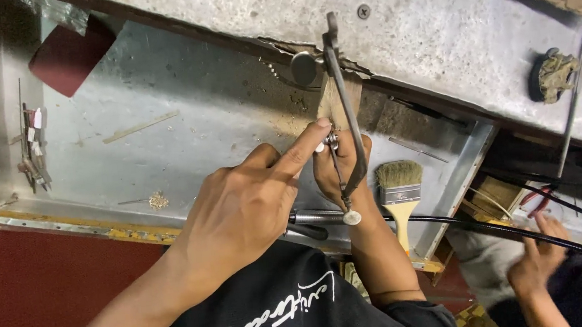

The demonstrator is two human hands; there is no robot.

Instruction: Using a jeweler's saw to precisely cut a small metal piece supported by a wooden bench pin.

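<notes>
My left hand (242,206) reaches in from the lower left, its index finger and thumb pinched on a small silver metal piece (331,139) just below a wooden bench pin (331,104). My right hand (344,173) sits behind it, its fingers closed around the lower part of a thin metal saw frame (344,89). The frame stands upright across the pin, with a round knob (305,67) at its top left. How the right fingers hold the frame is partly hidden.
A metal catch tray (161,126) lies under the bench (433,25), holding a bristle brush (400,189), a rotary handpiece (313,217) on a black cable (522,234), small tools (34,151), gold filings (159,199) and dark red abrasive paper (67,57). Another person's hand (538,261) works at the lower right.
</notes>
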